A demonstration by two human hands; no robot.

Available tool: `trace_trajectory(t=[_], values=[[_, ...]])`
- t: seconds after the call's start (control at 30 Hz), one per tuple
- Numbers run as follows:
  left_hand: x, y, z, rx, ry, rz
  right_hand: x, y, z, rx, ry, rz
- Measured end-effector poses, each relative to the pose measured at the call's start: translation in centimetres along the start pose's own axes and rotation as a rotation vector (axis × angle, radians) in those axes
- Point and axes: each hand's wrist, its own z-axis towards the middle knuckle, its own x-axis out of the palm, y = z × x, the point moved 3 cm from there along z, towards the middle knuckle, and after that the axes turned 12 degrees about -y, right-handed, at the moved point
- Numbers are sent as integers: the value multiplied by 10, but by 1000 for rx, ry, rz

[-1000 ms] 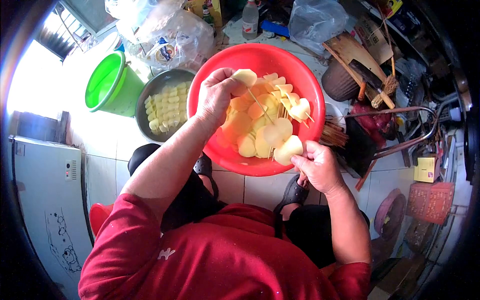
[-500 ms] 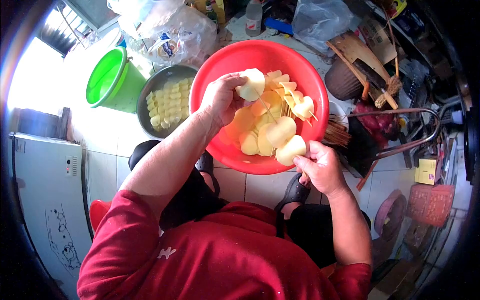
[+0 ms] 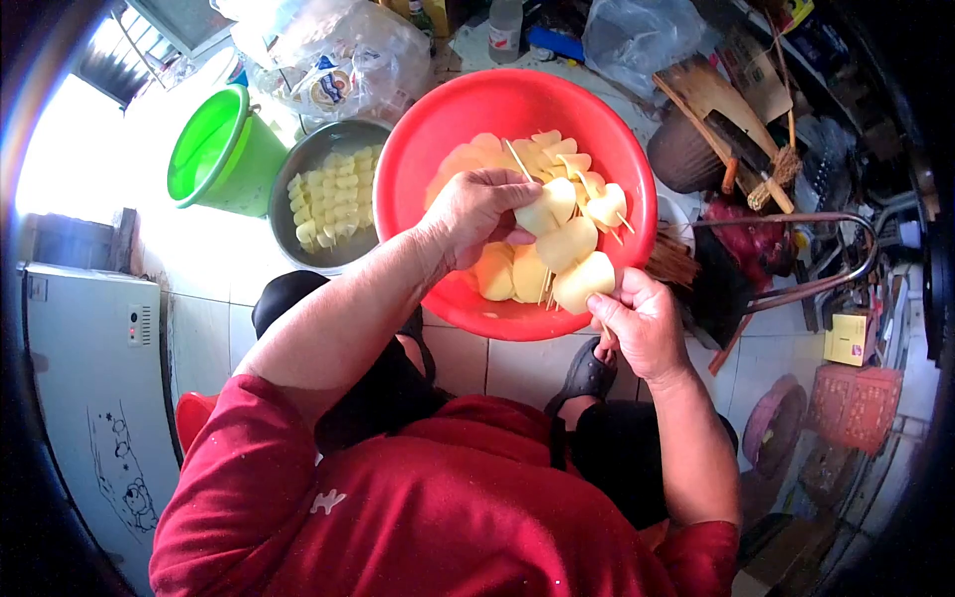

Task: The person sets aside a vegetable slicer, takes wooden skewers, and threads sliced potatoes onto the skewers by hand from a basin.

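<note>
Over a red basin [image 3: 408, 179], my left hand [image 3: 476, 214] pinches a pale round slice [image 3: 542, 211] on a thin wooden skewer [image 3: 516, 159], whose tip sticks out past the slice. My right hand [image 3: 642, 320] grips the skewer's lower end, beside the lowest slice [image 3: 585, 283]. Another slice [image 3: 567, 244] sits between the two. Inside the basin lie loose slices [image 3: 494, 271] and filled skewers [image 3: 606, 206] at its right side.
A metal bowl [image 3: 286, 221] with rows of filled skewers stands left of the basin, next to a green bucket [image 3: 214, 149]. Bare skewers [image 3: 672, 261] lie to the right. Plastic bags [image 3: 348, 70], a bottle [image 3: 504, 30] and a cleaver [image 3: 738, 144] are farther back.
My left hand has moved down the skewer with its slice, toward the other slices and my right hand. The skewer's tip now shows beyond the slice. My right hand has hardly moved.
</note>
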Motion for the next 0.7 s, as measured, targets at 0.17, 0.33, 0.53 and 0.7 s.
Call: trace_trajectory(t=[0.17, 0.33, 0.53, 0.7], values=[[0, -2, 2, 19, -12, -4, 0, -1, 2, -5, -10, -2], [-15, -14, 17, 125, -131, 226, -3, 4, 6, -66, -49, -15], [-36, 10, 39, 490, -243, 1546, -10, 4, 4, -34, -124, -50], [-36, 26, 45, 475, -284, 1649, -13, 4, 4, -46, -138, -55]])
